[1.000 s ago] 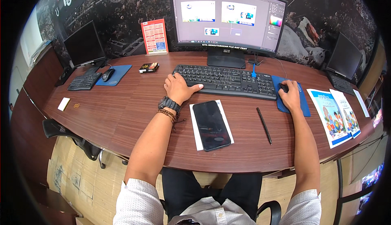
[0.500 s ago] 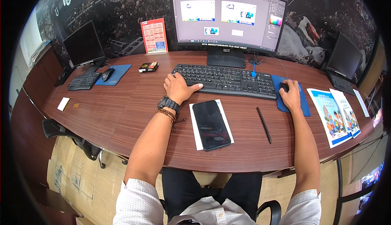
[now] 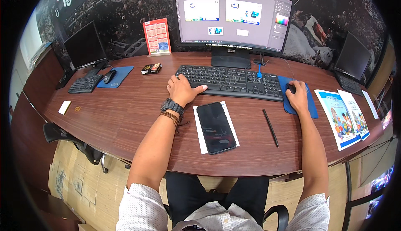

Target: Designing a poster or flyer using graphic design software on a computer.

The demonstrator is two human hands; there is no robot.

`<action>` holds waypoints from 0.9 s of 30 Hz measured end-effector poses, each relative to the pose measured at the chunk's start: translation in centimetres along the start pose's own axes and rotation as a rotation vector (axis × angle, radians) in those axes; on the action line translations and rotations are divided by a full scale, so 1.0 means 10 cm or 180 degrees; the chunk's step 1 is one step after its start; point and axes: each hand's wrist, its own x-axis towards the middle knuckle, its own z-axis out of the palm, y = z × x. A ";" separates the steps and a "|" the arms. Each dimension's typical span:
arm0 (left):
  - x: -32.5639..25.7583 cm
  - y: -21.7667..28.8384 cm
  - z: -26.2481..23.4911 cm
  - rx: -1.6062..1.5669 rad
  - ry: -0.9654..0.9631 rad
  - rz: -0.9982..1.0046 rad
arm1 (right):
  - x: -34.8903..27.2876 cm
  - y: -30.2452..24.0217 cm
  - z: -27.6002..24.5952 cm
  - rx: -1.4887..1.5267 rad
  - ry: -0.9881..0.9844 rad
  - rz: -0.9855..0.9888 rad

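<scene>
My left hand (image 3: 181, 89) rests on the left end of the black keyboard (image 3: 232, 81), its thumb stretched along the front edge and its fingers on the keys. My right hand (image 3: 298, 97) is curled over a black mouse (image 3: 291, 88), which shows only in part under the fingers. The mouse lies on a blue mouse pad (image 3: 310, 105). Behind the keyboard stands a curved monitor (image 3: 196, 32) with a design program on its screen. A black phone (image 3: 216, 128) lies on white paper (image 3: 202, 142) between my arms, and a black pen (image 3: 270, 127) lies to its right.
Printed leaflets (image 3: 337, 118) lie at the right, before another monitor (image 3: 354, 58). A red-framed calendar (image 3: 157, 37) and a small dark box (image 3: 151, 68) stand left of the main monitor. Farther left are a second keyboard (image 3: 85, 84), a mouse (image 3: 109, 76) and a monitor (image 3: 85, 45).
The whole view has shifted very slightly. Both hands keep their places on the keyboard and the mouse.
</scene>
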 end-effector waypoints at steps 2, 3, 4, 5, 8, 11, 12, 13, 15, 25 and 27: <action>0.00 0.00 -0.01 0.0004 -0.0036 -0.0009 | 0.00 -0.01 0.00 -0.0003 -0.0007 -0.0027; -0.01 0.00 -0.01 0.0000 -0.0023 -0.0004 | -0.01 -0.01 0.00 0.0022 -0.0015 -0.0019; -0.01 0.00 -0.02 -0.0006 -0.0009 0.0002 | -0.01 -0.02 -0.01 0.0047 -0.0021 -0.0011; -0.01 0.01 -0.02 -0.0005 -0.0008 0.0003 | -0.01 -0.01 0.00 0.0048 -0.0020 -0.0010; -0.01 0.03 -0.02 0.0005 -0.0036 0.0007 | -0.01 0.01 0.00 0.0070 -0.0015 -0.0007; -0.01 0.00 -0.01 -0.0011 -0.0027 0.0000 | -0.01 -0.02 0.00 0.0092 -0.0008 -0.0022; 0.00 -0.02 -0.01 -0.0003 -0.0033 -0.0010 | 0.00 -0.02 0.00 0.0049 -0.0018 -0.0050; 0.00 -0.02 -0.01 0.0019 -0.0038 -0.0012 | 0.00 -0.02 0.00 0.0017 -0.0025 -0.0066; 0.00 -0.01 0.00 0.0033 -0.0026 -0.0005 | 0.00 -0.02 0.00 0.0044 -0.0017 -0.0066; 0.00 0.00 -0.01 0.0001 -0.0054 -0.0004 | -0.01 -0.02 0.00 0.0074 -0.0005 -0.0056; 0.00 0.00 -0.01 -0.0012 -0.0058 0.0002 | -0.01 -0.01 0.00 0.0064 -0.0009 -0.0050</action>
